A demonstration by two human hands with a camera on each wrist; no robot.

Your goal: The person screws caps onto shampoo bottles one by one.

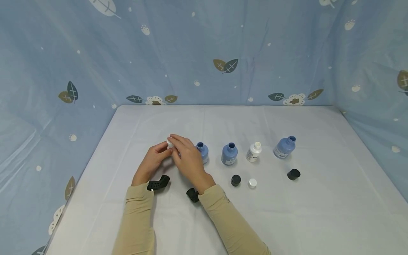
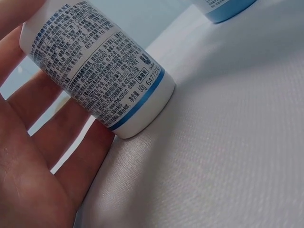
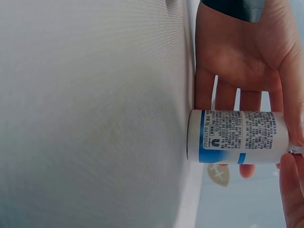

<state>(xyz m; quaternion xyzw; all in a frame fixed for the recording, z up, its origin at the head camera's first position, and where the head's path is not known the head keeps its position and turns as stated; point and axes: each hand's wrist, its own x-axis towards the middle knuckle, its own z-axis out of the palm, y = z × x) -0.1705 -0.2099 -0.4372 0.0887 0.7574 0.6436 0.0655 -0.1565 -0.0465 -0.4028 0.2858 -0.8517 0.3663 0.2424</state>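
Both hands meet around a small white bottle [image 3: 266, 154] with dense printed text and a blue band near its base. In the head view, the hands hide most of its body. The left hand [image 1: 149, 163] holds it, fingers behind the bottle and thumb near the top; its base is right at the cloth. At the bottle's top the right hand [image 1: 188, 157] pinches the white cap [image 1: 170, 143]. The left wrist view shows the bottle's printed side [image 2: 99, 71] at a slant. Beside the right hand stands a blue bottle [image 1: 203, 156], partly covered by it.
To the right stand two blue bottles [image 1: 229, 156] [image 1: 283, 148] with open necks and a white bottle [image 1: 253, 153] between them. Nearer lie two black caps [image 1: 236, 180] [image 1: 294, 174] and a white cap [image 1: 252, 183]. A patterned blue curtain [image 1: 204, 53] surrounds the white-covered table [image 1: 318, 219].
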